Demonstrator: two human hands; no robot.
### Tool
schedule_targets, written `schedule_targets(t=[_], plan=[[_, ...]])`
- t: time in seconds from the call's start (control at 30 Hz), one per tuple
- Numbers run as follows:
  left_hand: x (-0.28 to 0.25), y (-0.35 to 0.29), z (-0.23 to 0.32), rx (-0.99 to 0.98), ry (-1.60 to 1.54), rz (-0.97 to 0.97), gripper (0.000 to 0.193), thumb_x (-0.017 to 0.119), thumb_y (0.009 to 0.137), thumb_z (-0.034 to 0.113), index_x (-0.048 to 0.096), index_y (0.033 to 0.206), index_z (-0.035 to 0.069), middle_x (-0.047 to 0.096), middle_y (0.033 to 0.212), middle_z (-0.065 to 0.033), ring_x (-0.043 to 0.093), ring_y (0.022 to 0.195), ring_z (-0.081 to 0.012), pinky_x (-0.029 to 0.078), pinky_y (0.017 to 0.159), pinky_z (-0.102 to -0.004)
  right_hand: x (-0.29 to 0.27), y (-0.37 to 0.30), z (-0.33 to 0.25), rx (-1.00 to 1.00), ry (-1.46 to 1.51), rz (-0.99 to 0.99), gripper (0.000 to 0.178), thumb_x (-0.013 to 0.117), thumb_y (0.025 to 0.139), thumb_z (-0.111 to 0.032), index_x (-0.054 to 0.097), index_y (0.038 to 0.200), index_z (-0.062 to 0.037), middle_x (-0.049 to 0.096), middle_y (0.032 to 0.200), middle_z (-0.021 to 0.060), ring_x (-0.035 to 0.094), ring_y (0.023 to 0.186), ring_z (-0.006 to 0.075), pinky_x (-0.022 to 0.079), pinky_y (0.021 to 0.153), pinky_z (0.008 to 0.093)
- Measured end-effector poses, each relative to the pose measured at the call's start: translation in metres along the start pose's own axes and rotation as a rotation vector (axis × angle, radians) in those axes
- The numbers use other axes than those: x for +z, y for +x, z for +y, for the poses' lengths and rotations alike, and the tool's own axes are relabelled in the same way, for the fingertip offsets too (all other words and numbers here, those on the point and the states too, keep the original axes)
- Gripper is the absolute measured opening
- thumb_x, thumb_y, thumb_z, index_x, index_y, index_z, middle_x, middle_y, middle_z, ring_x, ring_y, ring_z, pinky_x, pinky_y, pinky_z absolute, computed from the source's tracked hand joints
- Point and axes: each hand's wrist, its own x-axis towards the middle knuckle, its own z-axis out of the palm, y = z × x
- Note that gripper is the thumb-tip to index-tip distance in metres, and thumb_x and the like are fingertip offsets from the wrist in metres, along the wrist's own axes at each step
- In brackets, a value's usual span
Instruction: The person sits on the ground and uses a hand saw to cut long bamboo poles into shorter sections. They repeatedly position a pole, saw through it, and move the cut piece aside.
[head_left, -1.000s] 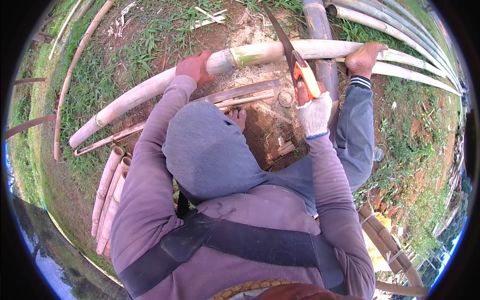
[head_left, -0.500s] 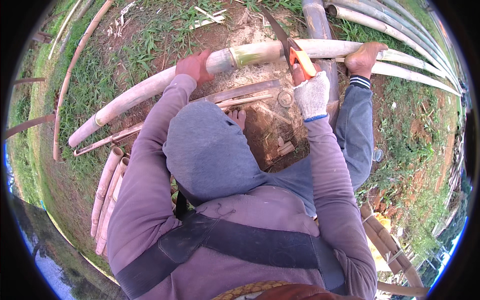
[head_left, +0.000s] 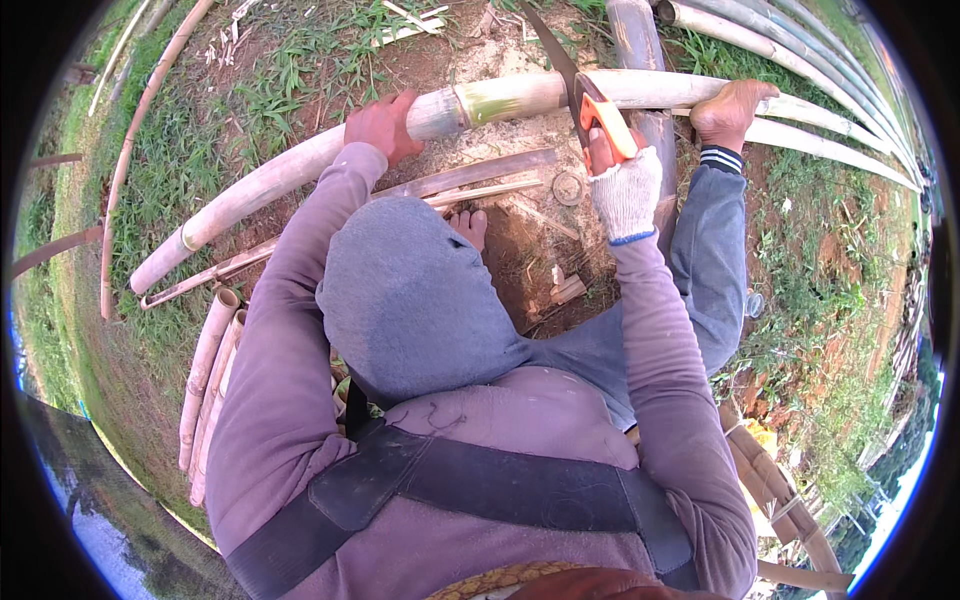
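Observation:
A long pale bamboo pole (head_left: 290, 178) lies across in front of me, resting over a thicker grey bamboo log (head_left: 636, 40). My left hand (head_left: 384, 128), bare, is wrapped over the pole left of a greenish joint. In a white knit glove with bare fingertips, my right hand (head_left: 622, 175) grips the orange handle of a handsaw (head_left: 605, 118). Its dark blade crosses the pole just left of the log and points away from me. My right bare foot (head_left: 728, 112) presses on the pole farther right.
Sawdust (head_left: 500, 55) covers the ground beyond the pole. Split bamboo strips (head_left: 470, 175) lie near my left foot, beside a small cut ring (head_left: 567, 188). Short bamboo pieces (head_left: 207, 370) are stacked at left. Several long poles (head_left: 760, 35) run off at the upper right.
The pole's left end has shifted slightly left and its middle slightly up in the picture. My left hand has moved with it. The saw stays across the pole.

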Motion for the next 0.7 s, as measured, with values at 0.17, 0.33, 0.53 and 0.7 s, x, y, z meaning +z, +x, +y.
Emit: schedule_targets(t=[0.17, 0.33, 0.53, 0.7], plan=[[-0.013, -0.017, -0.007, -0.052, 0.044, -0.030, 0.091, 0.088, 0.074, 0.043, 0.051, 0.156, 0.026, 0.070, 0.138, -0.0136, 0.072, 0.120, -0.0366, 0.056, 0.104, -0.0505, -0.012, -0.035, -0.006, -0.028, -0.032, -0.041, 0.028, 0.077, 0.099, -0.026, 0.068, 0.101, 0.0003, 0.069, 0.083, 0.0212, 0.070, 0.074, 0.0403, 0.055, 0.067, 0.0463], [-0.004, -0.013, -0.010, -0.047, 0.029, -0.015, 0.091, 0.088, 0.074, 0.042, 0.051, 0.156, 0.027, 0.070, 0.138, -0.0141, 0.072, 0.120, -0.0368, 0.056, 0.104, -0.0509, -0.109, -0.180, 0.005, 0.163, 0.050, -0.115, 0.016, 0.073, 0.100, -0.013, 0.070, 0.110, -0.0007, 0.068, 0.089, 0.0147, 0.068, 0.073, 0.0301, 0.054, 0.065, 0.0427], [0.003, -0.014, -0.007, -0.052, 0.013, 0.009, 0.090, 0.087, 0.074, 0.044, 0.053, 0.155, 0.026, 0.070, 0.138, -0.0142, 0.072, 0.120, -0.0373, 0.056, 0.104, -0.0507, -0.015, -0.050, 0.007, -0.193, -0.079, -0.006, 0.021, 0.076, 0.099, -0.019, 0.067, 0.096, -0.0005, 0.067, 0.080, 0.0182, 0.069, 0.069, 0.0359, 0.053, 0.062, 0.0445], [-0.013, -0.003, 0.000, -0.028, 0.004, -0.015, 0.091, 0.089, 0.073, 0.044, 0.053, 0.154, 0.024, 0.070, 0.138, -0.0139, 0.071, 0.120, -0.0375, 0.057, 0.104, -0.0504, 0.000, -0.010, -0.004, -0.007, -0.042, 0.013, 0.029, 0.076, 0.098, -0.028, 0.071, 0.105, -0.0003, 0.071, 0.082, 0.0228, 0.072, 0.074, 0.0393, 0.055, 0.067, 0.0475]])
